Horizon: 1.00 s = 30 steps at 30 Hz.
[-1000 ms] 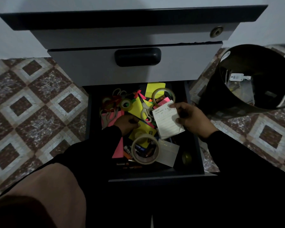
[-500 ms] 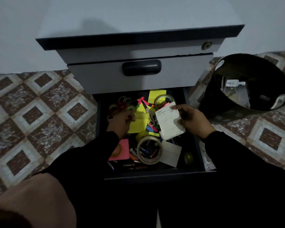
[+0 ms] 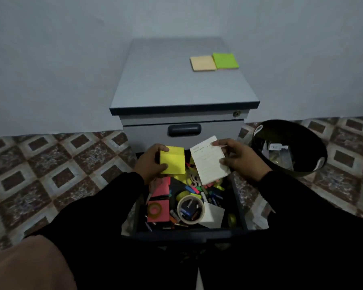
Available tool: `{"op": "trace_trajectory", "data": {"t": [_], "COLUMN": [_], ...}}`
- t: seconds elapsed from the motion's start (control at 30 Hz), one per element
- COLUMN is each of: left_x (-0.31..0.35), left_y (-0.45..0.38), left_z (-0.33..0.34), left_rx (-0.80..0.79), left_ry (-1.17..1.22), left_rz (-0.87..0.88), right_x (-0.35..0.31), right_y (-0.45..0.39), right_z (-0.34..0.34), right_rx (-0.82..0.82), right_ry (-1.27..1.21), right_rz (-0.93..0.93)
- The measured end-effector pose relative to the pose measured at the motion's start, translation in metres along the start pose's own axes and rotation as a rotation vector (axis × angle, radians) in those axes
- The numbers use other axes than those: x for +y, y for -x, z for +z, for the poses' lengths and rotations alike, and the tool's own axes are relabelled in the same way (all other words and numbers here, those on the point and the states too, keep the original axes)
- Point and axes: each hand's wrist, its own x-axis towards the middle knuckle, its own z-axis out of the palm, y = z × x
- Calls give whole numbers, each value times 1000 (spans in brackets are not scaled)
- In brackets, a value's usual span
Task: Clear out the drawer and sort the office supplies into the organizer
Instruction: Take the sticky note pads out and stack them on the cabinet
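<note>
Yellow pad [image 3: 173, 159] gripped by left hand [image 3: 150, 162], white pad [image 3: 209, 160] pinched by right hand [image 3: 239, 159]; two pads [image 3: 214, 61] laid near cabinet top's [image 3: 176, 84] back right corner; drawer [image 3: 184, 234] judged mostly unemptied.

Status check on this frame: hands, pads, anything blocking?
Left hand grips yellow sticky pad. Right hand holds white notepad. Both above open drawer, still cluttered. Path to cabinet top clear.
</note>
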Motion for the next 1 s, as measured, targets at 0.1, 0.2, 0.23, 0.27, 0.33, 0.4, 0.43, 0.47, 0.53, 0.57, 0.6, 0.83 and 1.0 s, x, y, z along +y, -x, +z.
{"op": "trace_trajectory", "data": {"t": [0.1, 0.2, 0.23, 0.27, 0.33, 0.4, 0.43, 0.47, 0.53, 0.57, 0.6, 0.83, 1.0], "left_x": [30, 55, 62, 71, 87, 100, 106, 111, 121, 125, 129, 152, 156], "left_y": [4, 0, -5, -8, -17, -29, -36, -43, -59, -69, -79, -154, -201], "left_z": [-17, -33, -38, -43, -54, -62, -65, -68, -71, -73, -74, -78, -86], "left_rx": [-34, -61, -70, -74, -53, -23, -11, -2, 5, 1, -7, -24, -29], "left_ry": [55, 116, 147, 162, 166, 178, 177, 174, 165, 165, 169, 210, 257], "left_rz": [7, 7, 7, 11, 8, -4, -5, -3, 11, 16, 17, 30, 18], "right_x": [-22, -41, -48, -54, -65, -74, -76, -78, -78, -77, -76, -71, -64], "right_y": [-1, -4, -6, -9, -17, -28, -34, -42, -58, -66, -76, -146, -199], "right_z": [-13, -26, -31, -36, -47, -57, -62, -66, -75, -80, -85, -115, -133], "right_rx": [31, 52, 56, 61, 71, 77, 85, 99, 136, 148, 159, 220, 292], "right_ry": [-29, -107, -131, -153, -208, -249, -265, -280, -297, -303, -311, -368, -375], "right_rz": [-42, -44, -47, -48, -45, -38, -33, -26, -11, -8, -8, 45, 85]}}
